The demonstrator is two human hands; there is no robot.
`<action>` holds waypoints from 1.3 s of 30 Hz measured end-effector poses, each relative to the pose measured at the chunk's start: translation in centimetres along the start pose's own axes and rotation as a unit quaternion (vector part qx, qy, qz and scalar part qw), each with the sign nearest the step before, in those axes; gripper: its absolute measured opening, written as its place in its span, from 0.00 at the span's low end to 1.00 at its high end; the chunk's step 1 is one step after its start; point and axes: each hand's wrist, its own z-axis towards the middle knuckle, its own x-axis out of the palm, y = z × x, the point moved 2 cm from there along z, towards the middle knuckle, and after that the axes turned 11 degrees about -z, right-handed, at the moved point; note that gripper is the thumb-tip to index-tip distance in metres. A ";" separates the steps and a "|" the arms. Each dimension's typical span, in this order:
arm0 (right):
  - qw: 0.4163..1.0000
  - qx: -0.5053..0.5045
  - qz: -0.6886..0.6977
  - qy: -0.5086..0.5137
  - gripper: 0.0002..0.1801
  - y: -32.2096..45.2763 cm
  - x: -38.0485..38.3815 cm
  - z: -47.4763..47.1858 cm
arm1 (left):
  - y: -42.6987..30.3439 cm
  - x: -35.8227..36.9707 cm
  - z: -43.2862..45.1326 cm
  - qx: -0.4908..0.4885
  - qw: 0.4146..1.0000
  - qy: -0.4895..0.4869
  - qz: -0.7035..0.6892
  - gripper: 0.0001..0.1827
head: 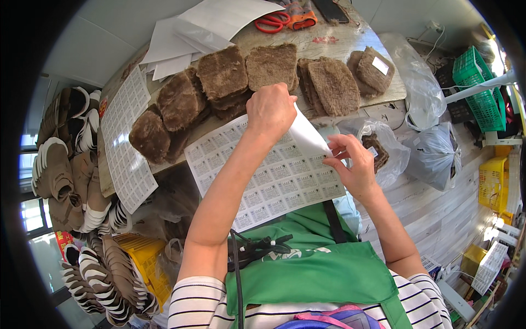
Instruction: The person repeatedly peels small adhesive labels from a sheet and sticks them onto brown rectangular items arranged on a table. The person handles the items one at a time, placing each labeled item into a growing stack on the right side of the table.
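A sheet of printed labels (pixel 271 181) is spread at the table's near edge, above my green apron. My left hand (pixel 269 111) is closed on its far edge, where the paper curls up and shows its white underside. At the sheet's right edge, my right hand (pixel 351 164) pinches the paper between thumb and fingers. Just beyond my left hand, stacks of brown plush fabric pieces (pixel 271 66) run in an arc along the wooden table (pixel 324 41). A white label lies on the rightmost plush stack (pixel 374 76).
Another label sheet (pixel 127 135) hangs over the table's left edge. White papers (pixel 201 33), red-handled scissors (pixel 271 22) and a dark phone (pixel 331 10) lie at the back. Stacked shoe uppers (pixel 74 164) stand left. Plastic bags (pixel 431 156) and crates (pixel 478 90) are at the right.
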 end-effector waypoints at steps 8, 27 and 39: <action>0.981 -0.137 -0.128 -0.040 0.13 -1.1 0.5 -1.0 | 0.7 0.9 0.4 -0.014 1.000 0.010 0.009 0.13; 0.981 -0.137 -0.135 -0.039 0.17 -1.7 0.8 -1.6 | 0.7 1.0 0.3 -0.008 1.000 0.014 0.021 0.11; 0.995 0.090 0.043 0.022 0.17 -1.8 1.6 -1.7 | 1.0 1.1 0.4 0.006 1.000 -0.001 0.015 0.12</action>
